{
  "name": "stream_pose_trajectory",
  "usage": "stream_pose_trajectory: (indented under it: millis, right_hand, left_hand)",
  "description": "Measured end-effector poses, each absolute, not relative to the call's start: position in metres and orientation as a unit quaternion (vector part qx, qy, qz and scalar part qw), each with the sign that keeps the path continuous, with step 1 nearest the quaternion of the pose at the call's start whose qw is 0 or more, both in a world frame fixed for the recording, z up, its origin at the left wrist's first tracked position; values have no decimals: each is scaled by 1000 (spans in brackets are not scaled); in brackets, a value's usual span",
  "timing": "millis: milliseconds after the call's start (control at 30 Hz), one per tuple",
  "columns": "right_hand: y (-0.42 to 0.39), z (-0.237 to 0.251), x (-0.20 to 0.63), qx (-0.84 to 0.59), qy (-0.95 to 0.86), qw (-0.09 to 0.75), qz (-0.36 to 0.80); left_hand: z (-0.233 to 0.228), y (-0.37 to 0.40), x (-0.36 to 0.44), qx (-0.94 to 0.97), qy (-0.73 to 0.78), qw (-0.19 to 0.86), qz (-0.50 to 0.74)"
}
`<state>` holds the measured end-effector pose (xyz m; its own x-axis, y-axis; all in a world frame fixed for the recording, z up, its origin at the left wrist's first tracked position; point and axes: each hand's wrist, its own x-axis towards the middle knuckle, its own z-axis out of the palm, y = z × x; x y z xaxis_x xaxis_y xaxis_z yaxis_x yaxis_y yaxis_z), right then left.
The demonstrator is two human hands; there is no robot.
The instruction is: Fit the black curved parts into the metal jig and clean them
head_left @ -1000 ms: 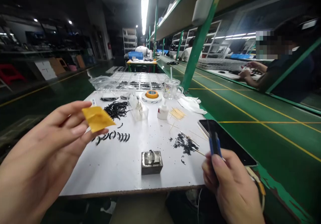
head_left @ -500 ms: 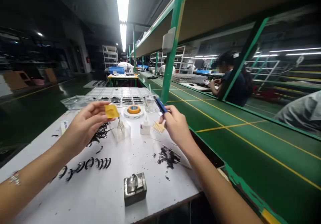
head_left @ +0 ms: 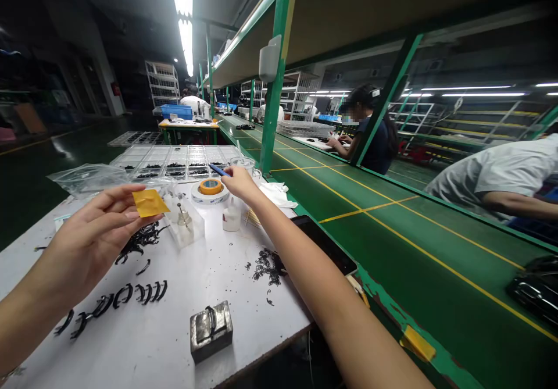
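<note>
My left hand [head_left: 98,226] pinches a small square of yellow tape [head_left: 150,202] between thumb and fingers, above a heap of curved black pieces [head_left: 138,241]. My right hand [head_left: 239,181] reaches forward, closed on slim blue tweezers [head_left: 219,170] that point toward a clear compartment tray [head_left: 168,156] with black parts in it. Just below the tweezers lies an orange tape roll [head_left: 211,186] on a white roll. A small white bottle [head_left: 231,217] stands near my right forearm. Between my hands is a clear box [head_left: 187,229] with a little jar.
A metal block [head_left: 211,331] with a black piece on top sits near the front edge. Curved black pieces [head_left: 124,295] lie in a row at left. A dark tablet-like slab [head_left: 322,243] borders the green conveyor [head_left: 375,220]. Co-workers sit across it.
My right hand has moved forward and left with the tweezers, toward the tray. My left hand still holds the yellow tape, lower and farther left in view. The camera has turned right.
</note>
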<state>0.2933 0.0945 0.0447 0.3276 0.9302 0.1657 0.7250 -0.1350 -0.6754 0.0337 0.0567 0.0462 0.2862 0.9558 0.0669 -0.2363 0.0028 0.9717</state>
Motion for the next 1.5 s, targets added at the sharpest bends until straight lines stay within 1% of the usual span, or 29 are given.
stream_pose_trajectory:
  millis: [133, 267, 500, 633, 767, 900, 1033, 1133, 1167, 1200, 1233, 1267, 1333, 1400, 1433, 1467, 1500]
  right_hand:
    - [113, 49, 300, -699, -584, 342, 232]
    - [119, 38, 306, -668, -598, 354, 266]
    - [128, 17, 309, -672, -600, 339, 269]
    - [129, 14, 306, -672, -611, 320, 268]
    - [129, 18, 303, -683, -604, 333, 239]
    - [121, 47, 305, -698, -582, 377, 181]
    - [85, 109, 299, -663, -587, 454, 100]
    - [40, 152, 280, -594, -603, 531, 34]
    - [25, 162, 272, -534, -617, 578, -1]
    - [11, 169, 263, -487, -634, 600, -26]
    - [-1, 172, 255, -461, -654, 598, -41]
    - [-9, 172, 248, -462, -676, 572, -45]
    - [-15, 163, 238, -510, -721, 469, 3]
    - [-9, 143, 237, -561, -748, 346, 76]
    - [-4, 132, 239, -576, -753, 299, 105]
    - [2, 120, 243, -583, -754, 276, 124]
    - [7, 108, 248, -583, -752, 277, 133]
  left_hand:
    - [52, 59, 29, 493, 368, 626, 479]
    - [55, 62, 26, 482, 377, 641, 464]
    - [47, 61, 32, 472, 385, 630, 481]
    - [43, 63, 33, 489, 330, 646, 483]
    - [40, 69, 32, 506, 304, 650, 478]
    - [38, 70, 31, 509, 287, 666, 464]
    - [32, 67, 31, 533, 273, 673, 435]
    - [26, 65, 35, 567, 260, 648, 436]
    - [23, 64, 36, 575, 262, 642, 434]
    - [21, 63, 38, 580, 268, 639, 428]
    - [20, 62, 40, 586, 276, 637, 418]
    - [18, 61, 42, 591, 287, 635, 406]
    - [14, 57, 45, 601, 306, 633, 381]
    - [11, 52, 48, 611, 320, 631, 356]
    - [10, 50, 49, 616, 325, 630, 343]
    - [8, 49, 50, 623, 329, 628, 330]
    - [6, 48, 51, 631, 333, 626, 316]
